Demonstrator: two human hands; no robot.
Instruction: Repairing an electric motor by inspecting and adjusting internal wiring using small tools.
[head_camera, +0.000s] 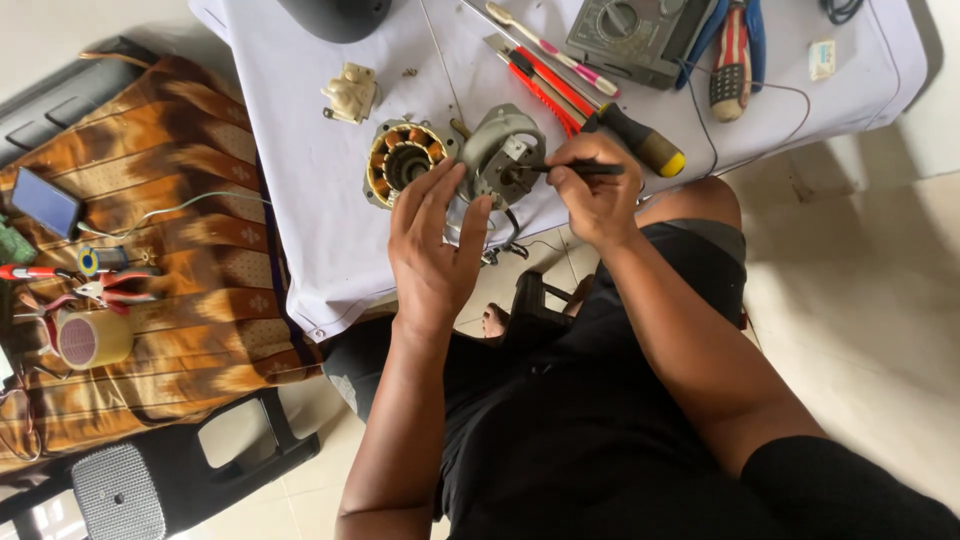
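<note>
Motor housing (500, 155), rigid and probably heavy, sits at surface's near edge; left hand (432, 240) steadies it open-fingered; right hand (592, 190) pinches black tool (585, 169)

A motor housing (503, 150) is held at the near edge of the cloth-covered table (300, 200), between the left hand (432, 245) and the right hand (595, 190), with a stator (402, 160) just beside it on the left. Screwdrivers (560, 75) and a multimeter (635, 35) are laid behind them. Pliers (115, 290) and a tape roll (90, 340) are placed on a patterned cloth (190, 150), well apart to the left.
</note>
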